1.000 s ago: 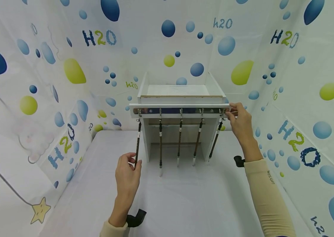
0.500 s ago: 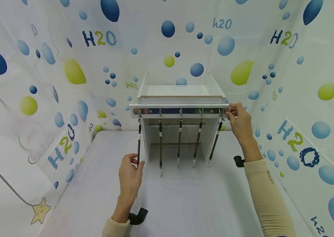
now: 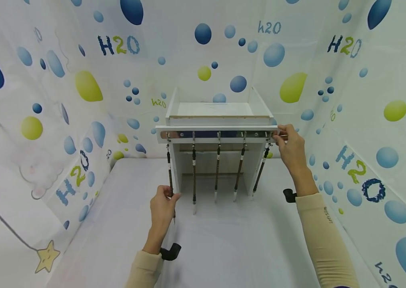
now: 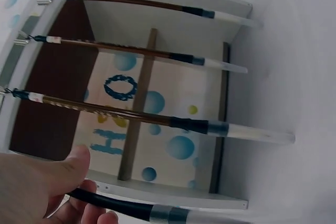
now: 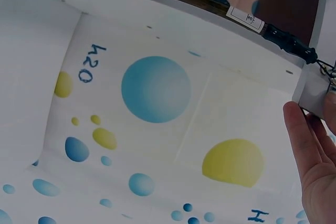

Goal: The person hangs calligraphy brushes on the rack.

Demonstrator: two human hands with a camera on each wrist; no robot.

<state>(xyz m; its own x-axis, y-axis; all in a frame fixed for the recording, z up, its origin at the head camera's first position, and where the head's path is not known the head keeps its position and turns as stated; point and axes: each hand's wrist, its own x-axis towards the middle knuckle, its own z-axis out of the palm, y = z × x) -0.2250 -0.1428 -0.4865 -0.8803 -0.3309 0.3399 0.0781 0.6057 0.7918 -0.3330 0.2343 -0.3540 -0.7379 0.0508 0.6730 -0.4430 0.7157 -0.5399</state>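
From my head view, the left grip (image 3: 164, 208) covers the lower shaft of the leftmost brush (image 3: 169, 170). The label print on the brushes is too small to read. In my right wrist view the right grip (image 5: 314, 166) is cut off by the frame's right and bottom edges.

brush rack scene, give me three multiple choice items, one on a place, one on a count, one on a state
1. Where does the right hand rest?
A. on the right end of the rack
B. flat on the table
C. on the left wall

2. How many brushes hang from the rack?
A. two
B. five
C. eight

3. How does the left hand meet the leftmost brush?
A. it hovers well apart from it
B. its fingers curl round the lower end
C. it presses it flat on the table

Answers: 1 A, its fingers sit at the rail's right end. 2 B, five shafts hang in a row. 3 B, the fingers wrap the brush near its tip.
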